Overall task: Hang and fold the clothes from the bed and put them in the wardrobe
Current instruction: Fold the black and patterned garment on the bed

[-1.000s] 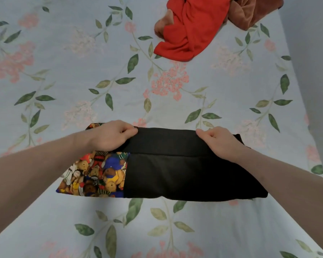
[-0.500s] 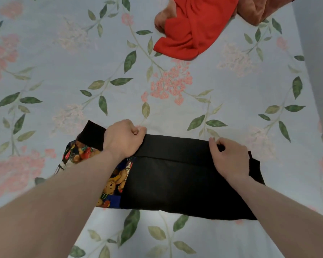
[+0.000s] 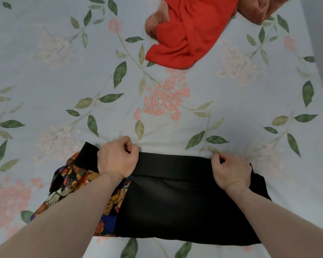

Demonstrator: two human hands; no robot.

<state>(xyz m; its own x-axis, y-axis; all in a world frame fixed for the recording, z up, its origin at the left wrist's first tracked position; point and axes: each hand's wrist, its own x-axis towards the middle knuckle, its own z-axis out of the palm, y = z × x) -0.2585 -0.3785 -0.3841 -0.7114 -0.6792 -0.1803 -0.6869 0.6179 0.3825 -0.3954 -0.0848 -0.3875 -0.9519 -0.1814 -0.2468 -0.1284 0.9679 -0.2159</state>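
Note:
A black garment (image 3: 185,205) with a teddy-bear print panel (image 3: 73,183) lies folded flat on the bed near me. My left hand (image 3: 117,159) is closed on its far folded edge at the left. At the right end of that same edge, my right hand (image 3: 229,170) pinches the black cloth. My forearms cover part of the print and the right corner. A red garment (image 3: 185,34) lies crumpled at the far side of the bed, with a brown garment (image 3: 259,8) beside it.
The bed sheet (image 3: 82,71) is pale blue with pink flowers and green leaves. A grey wall (image 3: 321,34) runs along the bed's right edge.
Both hands have carried the far edge of the black garment away from me. The fold now lies further up the bed, and a black corner sticks out left of my left hand.

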